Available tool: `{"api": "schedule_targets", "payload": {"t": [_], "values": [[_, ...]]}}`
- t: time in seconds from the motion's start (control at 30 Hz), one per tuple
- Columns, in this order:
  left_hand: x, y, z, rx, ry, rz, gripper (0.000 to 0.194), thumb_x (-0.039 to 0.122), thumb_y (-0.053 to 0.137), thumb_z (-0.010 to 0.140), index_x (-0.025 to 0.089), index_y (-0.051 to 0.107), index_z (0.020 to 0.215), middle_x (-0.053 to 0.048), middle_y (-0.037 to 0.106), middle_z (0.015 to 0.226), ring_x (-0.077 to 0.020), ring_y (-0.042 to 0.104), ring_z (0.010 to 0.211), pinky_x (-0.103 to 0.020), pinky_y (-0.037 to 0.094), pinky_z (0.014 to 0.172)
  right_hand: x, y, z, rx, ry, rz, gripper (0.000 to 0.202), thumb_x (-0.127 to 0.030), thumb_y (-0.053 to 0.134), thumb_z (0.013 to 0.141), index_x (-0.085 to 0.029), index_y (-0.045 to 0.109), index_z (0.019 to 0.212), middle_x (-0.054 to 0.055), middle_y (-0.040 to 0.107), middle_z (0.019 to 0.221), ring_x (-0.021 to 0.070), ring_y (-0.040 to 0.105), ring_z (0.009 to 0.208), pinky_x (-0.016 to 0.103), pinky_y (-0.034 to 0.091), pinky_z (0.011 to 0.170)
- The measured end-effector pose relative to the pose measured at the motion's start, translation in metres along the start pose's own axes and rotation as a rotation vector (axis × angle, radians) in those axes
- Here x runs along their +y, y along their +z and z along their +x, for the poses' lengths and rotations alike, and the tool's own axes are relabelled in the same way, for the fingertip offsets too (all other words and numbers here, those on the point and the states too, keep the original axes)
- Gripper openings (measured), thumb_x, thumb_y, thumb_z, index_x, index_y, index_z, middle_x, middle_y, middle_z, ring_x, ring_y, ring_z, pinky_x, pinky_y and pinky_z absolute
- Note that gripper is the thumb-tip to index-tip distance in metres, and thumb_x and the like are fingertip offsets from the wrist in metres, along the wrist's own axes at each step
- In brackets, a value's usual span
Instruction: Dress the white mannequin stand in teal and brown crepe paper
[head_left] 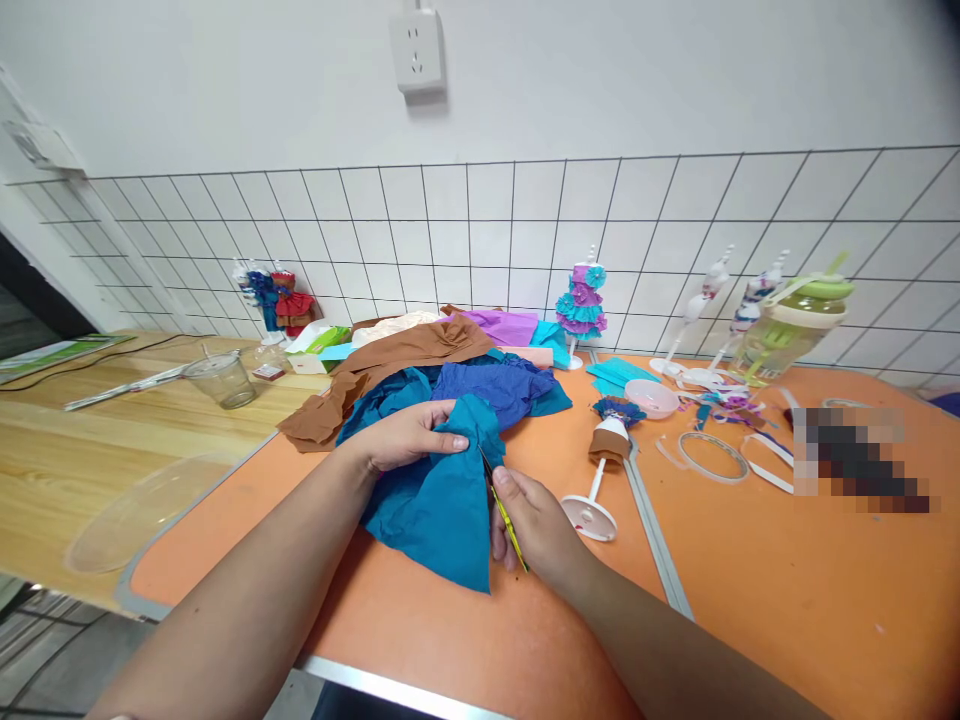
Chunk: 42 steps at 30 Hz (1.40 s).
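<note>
Left hand [412, 437] in a thumb-top pinch, right hand [536, 522] seemingly half-curled

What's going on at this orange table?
A person's left hand pinches a crinkled teal sheet, while the right hand holds a yellow-handled cutting tool with its blade end at the sheet's edge. The lower part of the sheet hangs over the orange table. To the right stands a white stand wearing a brown band.

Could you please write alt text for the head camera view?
The left hand holds a crumpled teal sheet while the right hand holds a yellow-handled cutting tool against it over an orange table. A small white dress form stands nearby.
</note>
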<state>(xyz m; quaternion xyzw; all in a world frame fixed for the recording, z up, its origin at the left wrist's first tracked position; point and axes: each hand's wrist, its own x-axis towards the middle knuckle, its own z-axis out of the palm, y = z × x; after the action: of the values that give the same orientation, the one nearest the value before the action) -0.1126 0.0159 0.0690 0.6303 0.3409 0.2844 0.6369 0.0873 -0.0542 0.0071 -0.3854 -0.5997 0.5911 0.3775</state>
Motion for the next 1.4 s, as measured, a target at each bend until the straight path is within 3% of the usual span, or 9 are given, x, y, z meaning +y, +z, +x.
{"api": "schedule_targets", "payload": {"t": [0.27, 0.47, 0.73, 0.9, 1.07, 1.2, 1.4], "values": [[-0.002, 0.0, 0.001, -0.006, 0.005, -0.002, 0.032, 0.028, 0.076, 0.075, 0.014, 0.062, 0.099, -0.006, 0.07, 0.096, -0.0201, 0.066, 0.089, -0.034, 0.049, 0.086, 0.002, 0.001, 0.0, 0.015, -0.027, -0.052, 0.055, -0.069, 0.029, 0.091, -0.022, 0.043, 0.067, -0.006, 0.052, 0.044, 0.0084, 0.047, 0.033, 0.02, 0.035, 0.038], [0.002, 0.006, 0.0, -0.045, -0.036, 0.074, 0.047, 0.026, 0.075, 0.076, 0.016, 0.058, 0.119, -0.007, 0.07, 0.106, -0.0204, 0.065, 0.097, -0.034, 0.048, 0.09, 0.002, 0.001, 0.001, 0.062, -0.026, -0.06, 0.054, -0.07, 0.032, 0.09, -0.022, 0.042, 0.067, -0.006, 0.052, 0.045, 0.0085, 0.049, 0.035, 0.019, 0.036, 0.038], [0.0, 0.015, 0.007, -0.109, 0.021, 0.1, 0.059, 0.024, 0.075, 0.076, 0.019, 0.053, 0.13, -0.008, 0.07, 0.11, -0.0197, 0.064, 0.101, -0.033, 0.046, 0.093, 0.004, -0.001, 0.004, 0.114, -0.027, -0.033, 0.052, -0.069, 0.033, 0.09, -0.022, 0.044, 0.071, -0.007, 0.051, 0.045, 0.009, 0.047, 0.033, 0.02, 0.037, 0.037], [-0.003, 0.011, 0.007, -0.078, 0.01, 0.082, 0.046, 0.03, 0.077, 0.075, 0.017, 0.059, 0.116, -0.007, 0.069, 0.104, -0.0187, 0.064, 0.096, -0.03, 0.047, 0.088, -0.003, -0.001, 0.003, 0.142, -0.025, -0.011, 0.051, -0.069, 0.037, 0.089, -0.023, 0.041, 0.068, -0.009, 0.044, 0.039, 0.0087, 0.046, 0.031, 0.019, 0.036, 0.035], [0.001, 0.004, 0.001, -0.007, 0.033, 0.051, 0.038, 0.045, 0.072, 0.077, 0.015, 0.062, 0.099, -0.002, 0.065, 0.087, -0.0136, 0.059, 0.077, -0.024, 0.047, 0.071, -0.006, 0.0, 0.003, 0.117, 0.0, 0.036, 0.049, -0.069, 0.037, 0.088, -0.022, 0.044, 0.074, -0.01, 0.045, 0.038, 0.0098, 0.05, 0.031, 0.017, 0.03, 0.032], [0.005, 0.007, 0.001, 0.068, -0.007, 0.121, 0.028, 0.04, 0.069, 0.082, 0.014, 0.06, 0.084, 0.001, 0.061, 0.076, -0.0095, 0.055, 0.065, -0.02, 0.044, 0.063, -0.001, 0.0, 0.004, 0.107, 0.003, 0.064, 0.051, -0.07, 0.037, 0.087, -0.022, 0.045, 0.076, -0.009, 0.048, 0.04, 0.0091, 0.049, 0.031, 0.016, 0.029, 0.03], [0.004, 0.013, 0.003, 0.065, -0.063, 0.107, 0.029, 0.038, 0.073, 0.077, 0.012, 0.064, 0.087, -0.001, 0.066, 0.076, -0.0108, 0.058, 0.066, -0.022, 0.046, 0.065, 0.001, 0.0, 0.004, 0.099, -0.003, 0.046, 0.051, -0.07, 0.037, 0.088, -0.021, 0.045, 0.074, -0.009, 0.05, 0.042, 0.0074, 0.047, 0.031, 0.016, 0.036, 0.033]]}}
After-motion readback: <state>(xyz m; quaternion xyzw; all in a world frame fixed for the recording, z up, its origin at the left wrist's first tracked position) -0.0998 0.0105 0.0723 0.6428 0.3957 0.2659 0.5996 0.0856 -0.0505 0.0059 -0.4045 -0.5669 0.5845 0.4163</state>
